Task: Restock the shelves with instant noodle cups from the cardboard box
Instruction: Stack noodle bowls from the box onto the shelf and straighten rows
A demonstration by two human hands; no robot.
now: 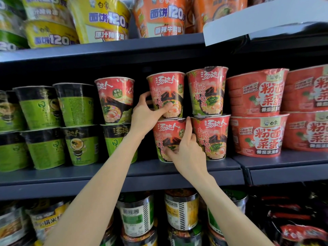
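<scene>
On the dark metal middle shelf (177, 172) stand tapered paper cups in glossy shrink film, stacked two high. The left hand (144, 116) grips the upper red cup (166, 93), thumb curled across its printed front near the base and fingers hooked round its left side; this cup sits on the lid of the lower red cup (168, 137). The right hand (186, 150) holds that lower cup, thumb pressed on its front and index finger running up its right edge, in the seam where it touches the neighbour stack (208, 112) of two more red cups. Left of the hands, a fifth red cup (115, 99) rests on a green cup with a black band (119, 139), beside further green cups (58, 125) of the same conical shape, wrapped in wrinkled film. To the right sit wide, shallow red bowls (257, 112), stacked in pairs, their film crinkled at the rims. The top shelf carries large yellow bowls (99, 20) and orange bowls (159, 16), and a white card (257, 20) juts out at the right. Below, straight-sided tubs (181, 212) with clear film and striped labels fill the bottom shelf, with dark soft packets (292, 219) heaped at the right. The cardboard box is out of view.
</scene>
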